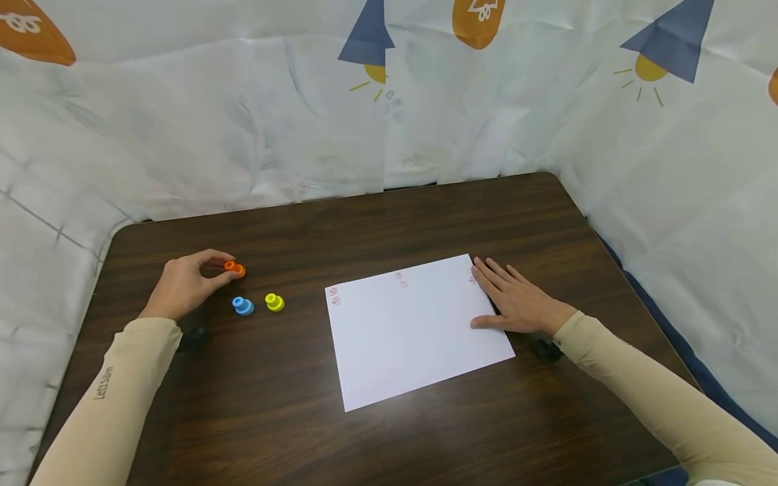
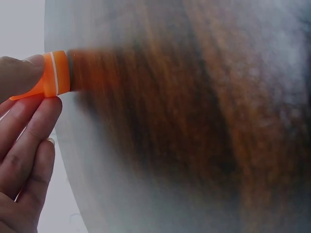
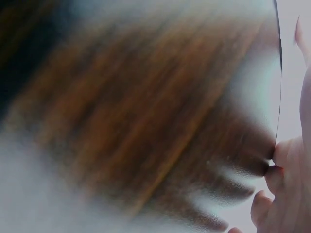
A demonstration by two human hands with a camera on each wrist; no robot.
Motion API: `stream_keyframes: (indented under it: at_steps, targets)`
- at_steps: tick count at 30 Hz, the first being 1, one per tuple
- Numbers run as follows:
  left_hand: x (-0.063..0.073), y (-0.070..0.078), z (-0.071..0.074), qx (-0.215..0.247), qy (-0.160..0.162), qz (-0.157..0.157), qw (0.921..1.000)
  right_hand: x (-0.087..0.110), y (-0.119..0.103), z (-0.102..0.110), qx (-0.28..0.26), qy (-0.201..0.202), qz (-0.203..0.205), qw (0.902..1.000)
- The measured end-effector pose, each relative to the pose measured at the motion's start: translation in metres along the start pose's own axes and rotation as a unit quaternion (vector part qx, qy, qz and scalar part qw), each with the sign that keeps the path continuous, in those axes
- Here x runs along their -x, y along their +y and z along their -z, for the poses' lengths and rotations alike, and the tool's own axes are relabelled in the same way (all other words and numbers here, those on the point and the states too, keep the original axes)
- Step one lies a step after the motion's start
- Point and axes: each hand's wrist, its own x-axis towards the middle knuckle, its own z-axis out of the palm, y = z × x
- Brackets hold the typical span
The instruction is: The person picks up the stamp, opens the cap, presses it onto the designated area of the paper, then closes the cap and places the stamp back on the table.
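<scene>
Head view: left of the paper [image 1: 413, 337], the left hand [image 1: 182, 285] pinches a part-hidden orange piece [image 1: 235, 269], long axis upright, base down. The right hand [image 1: 521, 302], fingers spread, overlaps the paper.

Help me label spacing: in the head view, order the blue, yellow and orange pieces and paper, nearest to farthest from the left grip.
1. Orange piece: in left grip
2. Blue piece: left of yellow
3. Yellow piece: left of paper
4. Paper: rightmost

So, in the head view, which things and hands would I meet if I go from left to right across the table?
Left hand, small blue plastic-looking knobbed piece, small yellow plastic-looking knobbed piece, white rectangular paper sheet, right hand.
</scene>
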Motion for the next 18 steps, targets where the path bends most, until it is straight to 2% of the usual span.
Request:
stream_keyframes:
  at_steps: [18]
  targets:
    - [0.0005, 0.0001, -0.0002, 0.009, -0.020, 0.010, 0.9997, 0.0012, -0.0009, 0.0007, 0.001, 0.007, 0.006, 1.0000]
